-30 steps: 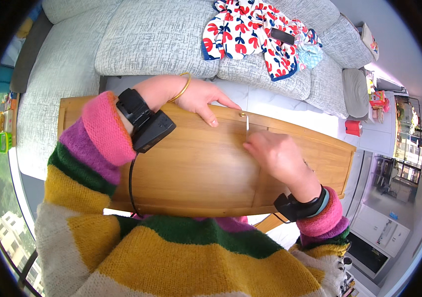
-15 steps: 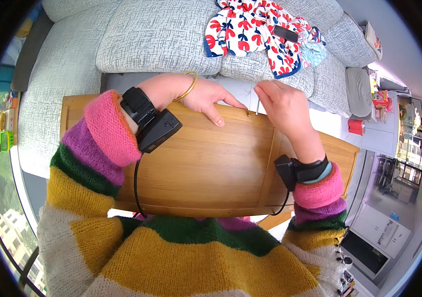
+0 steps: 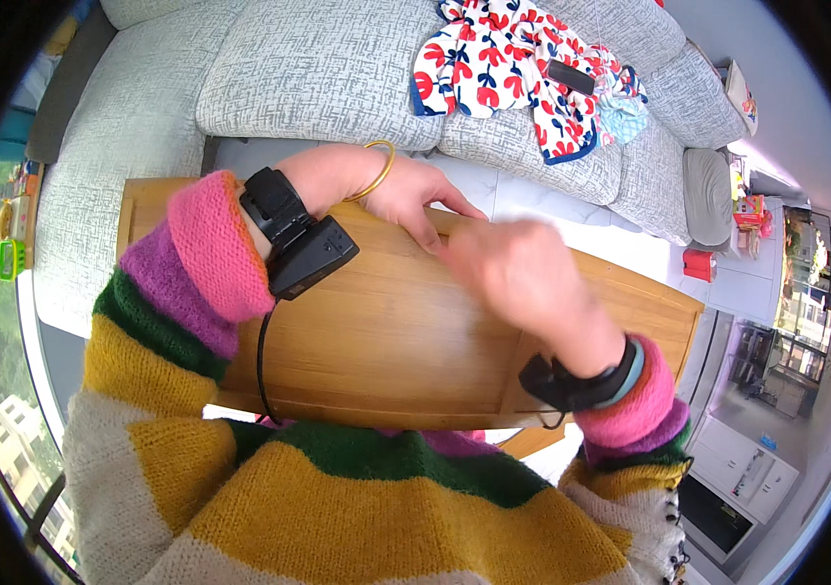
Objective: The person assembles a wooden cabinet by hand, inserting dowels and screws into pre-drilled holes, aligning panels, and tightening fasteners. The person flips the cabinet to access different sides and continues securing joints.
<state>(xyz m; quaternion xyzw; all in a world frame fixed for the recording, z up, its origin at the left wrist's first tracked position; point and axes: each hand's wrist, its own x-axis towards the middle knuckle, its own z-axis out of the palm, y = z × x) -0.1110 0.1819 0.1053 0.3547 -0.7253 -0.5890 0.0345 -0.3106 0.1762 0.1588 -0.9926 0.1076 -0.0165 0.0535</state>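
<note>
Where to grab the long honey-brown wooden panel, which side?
Likely the long honey-brown wooden panel's far long edge, from above: fingers over the rim, thumb on top. Its broad face looks flat, offering little to pinch; pale tiled floor shows beyond that edge, while the multicoloured striped sweater crowds the near one.

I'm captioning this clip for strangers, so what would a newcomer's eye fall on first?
The boldly striped sweater fills the lower picture. In the middle, the left hand rests at the far edge of a wooden panel, with the motion-blurred right hand beside it. Beyond, a white cloth with red and navy patterning lies on the grey sofa.
</note>
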